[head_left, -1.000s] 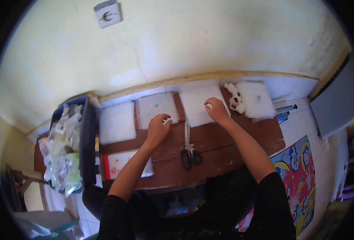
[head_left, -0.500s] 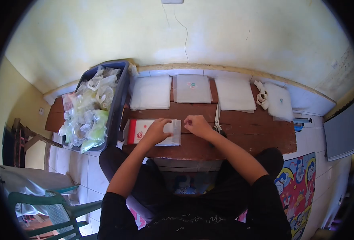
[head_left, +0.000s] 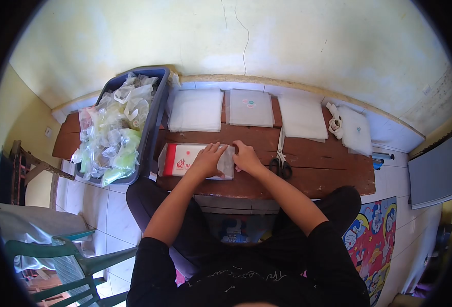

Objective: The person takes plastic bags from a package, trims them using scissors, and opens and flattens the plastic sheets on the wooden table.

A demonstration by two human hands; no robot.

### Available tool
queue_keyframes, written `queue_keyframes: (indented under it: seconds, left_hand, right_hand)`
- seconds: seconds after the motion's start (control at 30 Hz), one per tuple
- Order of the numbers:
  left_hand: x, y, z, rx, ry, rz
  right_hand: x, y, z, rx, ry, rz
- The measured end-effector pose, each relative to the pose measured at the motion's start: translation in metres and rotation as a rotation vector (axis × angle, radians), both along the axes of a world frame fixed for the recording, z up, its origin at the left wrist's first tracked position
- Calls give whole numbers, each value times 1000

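Observation:
A flat pack of clear plastic bags (head_left: 182, 159) with a red and white printed face lies on the wooden table in front of me. My left hand (head_left: 209, 160) rests on its right half, fingers stretched out and pressing down. At the pack's right edge, the fingers of my right hand (head_left: 246, 157) are pinched together on the edge of the plastic. Just right of that hand lie scissors (head_left: 280, 158) with black handles, their blades pointing away from me.
Along the back of the brown table (head_left: 328, 176) lie stacks of clear bags (head_left: 195, 110), a printed bag stack (head_left: 250, 108) and white rolls (head_left: 334, 122). A dark tub (head_left: 157, 110) of filled plastic bags stands left. A green chair (head_left: 90, 263) is at lower left.
My left hand has lowered flat onto the pack. The right hand has come to the pack's right edge, closer to the left hand. The camera view has shifted slightly.

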State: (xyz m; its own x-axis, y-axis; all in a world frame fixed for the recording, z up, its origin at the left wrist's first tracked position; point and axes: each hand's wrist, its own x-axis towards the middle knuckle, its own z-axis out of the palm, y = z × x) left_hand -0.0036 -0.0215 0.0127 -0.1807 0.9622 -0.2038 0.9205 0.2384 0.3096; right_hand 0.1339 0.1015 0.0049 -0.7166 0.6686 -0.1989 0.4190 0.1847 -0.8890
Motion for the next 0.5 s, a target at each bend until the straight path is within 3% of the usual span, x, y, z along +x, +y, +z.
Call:
queue_keyframes:
  seconds: [0.03, 0.1, 0.33, 0.43, 0.5]
  left_hand:
    - [0, 0, 0, 13, -8, 2]
    - [1, 1, 0, 27, -17, 4]
    - [1, 2, -4, 106, -7, -1]
    - [0, 5, -10, 155, -24, 12]
    - [1, 8, -12, 149, -44, 29]
  right_hand:
    - [-1, 2, -6, -2, -2, 4]
    - [-2, 7, -16, 282, -14, 111]
    - [-8, 10, -27, 436, -17, 56]
    - [-8, 13, -35, 292, 35, 25]
    - [-6, 7, -24, -42, 60, -29]
